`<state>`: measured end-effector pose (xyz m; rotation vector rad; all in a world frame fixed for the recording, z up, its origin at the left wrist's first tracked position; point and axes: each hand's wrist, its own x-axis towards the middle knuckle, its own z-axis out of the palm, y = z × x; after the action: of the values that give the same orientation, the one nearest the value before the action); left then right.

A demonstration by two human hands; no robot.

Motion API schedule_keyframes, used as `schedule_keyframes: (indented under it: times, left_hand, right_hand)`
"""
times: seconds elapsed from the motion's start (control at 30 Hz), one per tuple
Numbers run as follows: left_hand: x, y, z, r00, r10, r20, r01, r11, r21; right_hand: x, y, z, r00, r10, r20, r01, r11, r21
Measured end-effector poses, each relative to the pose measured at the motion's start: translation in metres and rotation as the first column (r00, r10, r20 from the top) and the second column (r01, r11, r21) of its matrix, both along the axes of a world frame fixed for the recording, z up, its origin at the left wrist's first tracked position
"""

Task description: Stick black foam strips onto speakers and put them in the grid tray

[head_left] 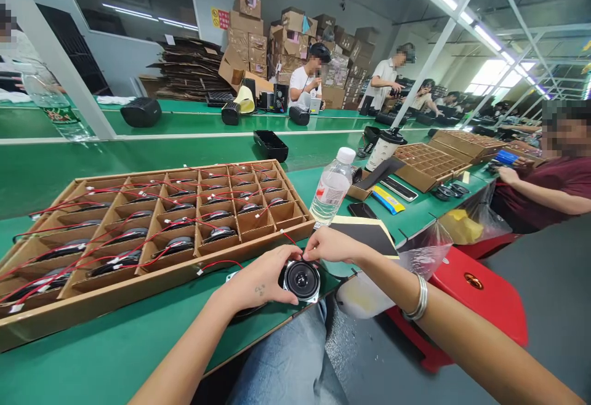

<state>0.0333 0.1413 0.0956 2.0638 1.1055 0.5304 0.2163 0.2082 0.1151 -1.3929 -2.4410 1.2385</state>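
Observation:
Both my hands are at the front edge of the green workbench (78, 365), around a round black speaker driver (301, 280) with a metal frame. My left hand (256, 280) grips its left side, and the fingertips of my right hand (330, 246) press on its upper rim. A thin red wire (221, 263) runs left from under my left hand. To the left stands a cardboard divider tray (115, 300), holding several similar speakers with red leads. The underside of the held speaker is hidden.
A water bottle (331, 186) and a dark sheet (364, 236) lie to my right. Farther along are stacked cardboard trays (427, 165). A seated co-worker's arm (545, 196) is at the right, with a red stool (462, 300) below. Other people and stacked boxes fill the background.

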Motion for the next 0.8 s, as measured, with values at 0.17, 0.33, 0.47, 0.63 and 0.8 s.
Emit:
schedule_keyframes:
  times: [0.17,0.33,0.47,0.63,0.8]
  left_hand:
    - [0.0,-0.001,0.001,1.0,-0.003,-0.011,0.003,1.0,-0.007]
    - [0.0,-0.001,0.002,1.0,-0.011,-0.025,0.011,1.0,0.002]
    - [-0.001,-0.002,0.003,0.999,-0.025,-0.043,0.025,1.0,0.008]
    - [-0.001,-0.002,0.005,0.996,-0.032,-0.082,0.035,0.999,0.028]
    - [0.0,-0.001,0.004,0.991,-0.045,-0.124,0.055,0.996,0.074]
  right_hand:
    - [-0.001,-0.001,0.002,1.0,-0.006,0.023,0.007,1.0,-0.018]
    - [-0.002,0.0,0.005,0.997,0.014,0.075,-0.012,1.0,-0.016]
    - [-0.007,0.003,0.01,0.987,0.056,0.151,-0.052,0.998,-0.029]
    - [-0.011,0.011,0.016,0.939,0.196,0.283,-0.124,0.959,-0.253]
    - [0.018,0.004,0.028,0.918,0.334,0.215,-0.197,0.853,-0.484]
